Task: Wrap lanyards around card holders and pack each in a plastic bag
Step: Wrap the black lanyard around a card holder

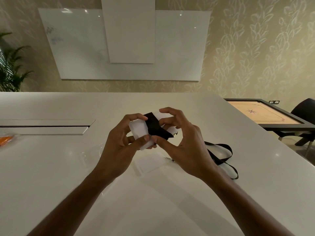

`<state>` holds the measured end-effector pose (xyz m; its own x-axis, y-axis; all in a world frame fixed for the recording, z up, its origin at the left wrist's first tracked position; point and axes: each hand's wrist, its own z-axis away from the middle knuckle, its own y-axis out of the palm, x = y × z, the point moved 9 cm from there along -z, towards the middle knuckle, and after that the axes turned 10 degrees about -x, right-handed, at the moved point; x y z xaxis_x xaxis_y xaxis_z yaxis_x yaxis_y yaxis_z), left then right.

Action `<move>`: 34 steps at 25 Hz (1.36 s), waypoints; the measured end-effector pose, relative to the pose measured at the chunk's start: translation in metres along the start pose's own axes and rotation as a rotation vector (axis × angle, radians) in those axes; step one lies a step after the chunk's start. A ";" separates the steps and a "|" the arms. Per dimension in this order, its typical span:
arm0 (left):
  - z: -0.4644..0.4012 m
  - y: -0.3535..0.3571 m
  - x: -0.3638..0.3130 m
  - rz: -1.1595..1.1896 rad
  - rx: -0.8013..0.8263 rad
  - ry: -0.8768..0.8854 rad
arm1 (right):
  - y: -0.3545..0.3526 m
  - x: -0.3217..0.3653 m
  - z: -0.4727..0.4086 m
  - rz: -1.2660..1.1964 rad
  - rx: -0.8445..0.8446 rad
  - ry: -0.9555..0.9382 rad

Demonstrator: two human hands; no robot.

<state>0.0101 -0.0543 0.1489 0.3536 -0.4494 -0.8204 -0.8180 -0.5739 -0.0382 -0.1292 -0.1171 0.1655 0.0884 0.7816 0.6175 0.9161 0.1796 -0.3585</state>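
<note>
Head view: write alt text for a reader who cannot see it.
Two bare hands hold a white card holder above a white table, the left hand gripping it while the right hand pinches the black lanyard wrapped across it. A second card holder and a loose black lanyard lie on the table beneath.

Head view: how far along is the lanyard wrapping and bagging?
Done: possibly one orange item in plastic at the table's left edge. In hand: both hands, left and right, hold a white card holder with black lanyard partly wound. Left: the trailing strap, then bagging.
</note>
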 end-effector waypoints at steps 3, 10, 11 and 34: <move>0.000 -0.005 0.002 0.020 -0.054 -0.036 | 0.001 -0.005 0.001 0.030 0.009 0.028; 0.003 0.001 0.006 -0.160 -0.032 -0.043 | 0.008 -0.019 0.000 -0.035 0.094 0.116; 0.003 0.001 0.005 -0.146 -0.036 -0.054 | 0.007 -0.020 0.000 -0.046 0.095 0.119; 0.067 -0.016 0.077 -0.355 0.121 -0.195 | 0.024 -0.058 0.066 0.543 0.464 -0.091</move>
<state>0.0205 -0.0340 0.0479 0.5400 -0.0939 -0.8364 -0.7125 -0.5800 -0.3949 -0.1379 -0.1191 0.0747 0.4330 0.8757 0.2135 0.4898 -0.0297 -0.8713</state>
